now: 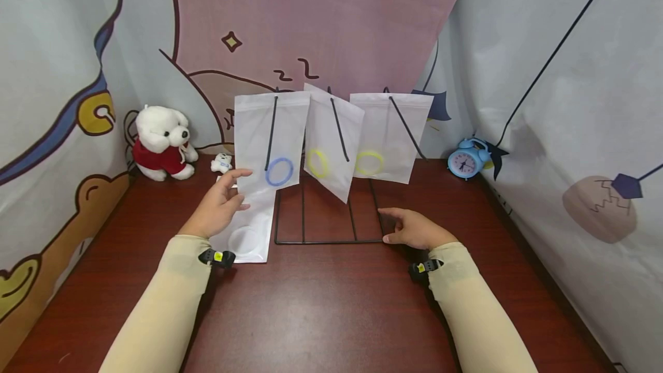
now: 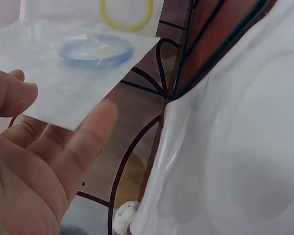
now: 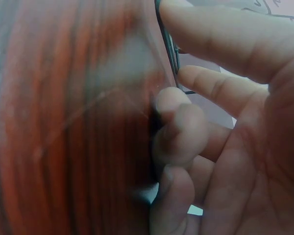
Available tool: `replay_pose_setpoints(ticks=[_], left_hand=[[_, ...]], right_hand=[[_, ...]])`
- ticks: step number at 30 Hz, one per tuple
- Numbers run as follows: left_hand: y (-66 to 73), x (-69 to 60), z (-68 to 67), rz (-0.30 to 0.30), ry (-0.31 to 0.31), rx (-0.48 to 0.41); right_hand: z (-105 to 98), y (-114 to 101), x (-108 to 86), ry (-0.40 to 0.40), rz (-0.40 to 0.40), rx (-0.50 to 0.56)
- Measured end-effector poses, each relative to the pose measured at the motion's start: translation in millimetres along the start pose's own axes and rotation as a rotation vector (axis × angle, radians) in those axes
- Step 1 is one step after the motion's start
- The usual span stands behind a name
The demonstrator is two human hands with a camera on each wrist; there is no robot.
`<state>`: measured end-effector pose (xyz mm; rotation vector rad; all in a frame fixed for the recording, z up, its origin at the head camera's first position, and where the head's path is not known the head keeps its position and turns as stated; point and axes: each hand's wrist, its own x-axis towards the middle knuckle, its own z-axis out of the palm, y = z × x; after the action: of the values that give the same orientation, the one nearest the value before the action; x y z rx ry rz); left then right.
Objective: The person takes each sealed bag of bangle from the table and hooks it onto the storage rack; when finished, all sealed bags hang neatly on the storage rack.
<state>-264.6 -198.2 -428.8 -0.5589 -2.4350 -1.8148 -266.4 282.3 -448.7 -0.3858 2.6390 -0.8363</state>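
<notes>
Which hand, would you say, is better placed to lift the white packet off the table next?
Probably the left hand: it is beside that white packet, while the right hand is farther off, at the right edge of the wire rack.

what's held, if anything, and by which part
Left hand: nothing clearly held, open by the blue-ringed bag. Right hand: touches the rack on its right side, grip unclear.

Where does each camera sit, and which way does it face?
Head: worn on the head, facing forward and down at a black rack and white pouches; left hand, right hand and both forearms show.
Left wrist: on that wrist, facing a pouch with a blue ring; the left hand shows.
Right wrist: on that wrist, facing the blurred table; the right hand shows.
Shared: head and left wrist both show the blue ring.
</notes>
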Motion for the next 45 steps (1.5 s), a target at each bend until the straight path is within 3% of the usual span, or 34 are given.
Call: replay_pose_setpoints(ticks=[9, 14, 17, 24, 30, 36, 40, 45], left_hand=[[-8.9, -2.0, -13.5, 0.009, 0.039, 0.156], [-15.3, -4.0, -24.5, -0.061, 0.077, 0.172], [-19.2, -7.0, -33.8, -0.146, 0.087, 0.233], [-23.9, -15.1, -61.8, -0.328, -0.025, 0.416], [-16.3, -23.3, -77.2, -0.485, -0.17, 0.474], [-12.3, -26.7, -72.9, -0.519, -0.266, 0.538], [-12.2, -26.5, -65.2, -0.516, -0.257, 0.599], [-19.8, -22.5, -56.5, -0.583, -0.236, 0.675]], right_hand=[[1, -2, -0.8, -0.006, 0.005, 0.007], [1, -1, 0.0, -0.007, 0.008, 0.004], [1, 0, 0.3, -0.004, 0.007, 0.0], [1, -1, 0.0, -0.008, 0.02, -0.007], [1, 0, 1.1, -0.001, 0.014, -0.003], [0, 1, 1.7, -0.007, 0.003, 0.0], [1, 1, 2.1, -0.005, 0.001, -0.004], [1, 1, 2.4, -0.004, 0.001, -0.002]])
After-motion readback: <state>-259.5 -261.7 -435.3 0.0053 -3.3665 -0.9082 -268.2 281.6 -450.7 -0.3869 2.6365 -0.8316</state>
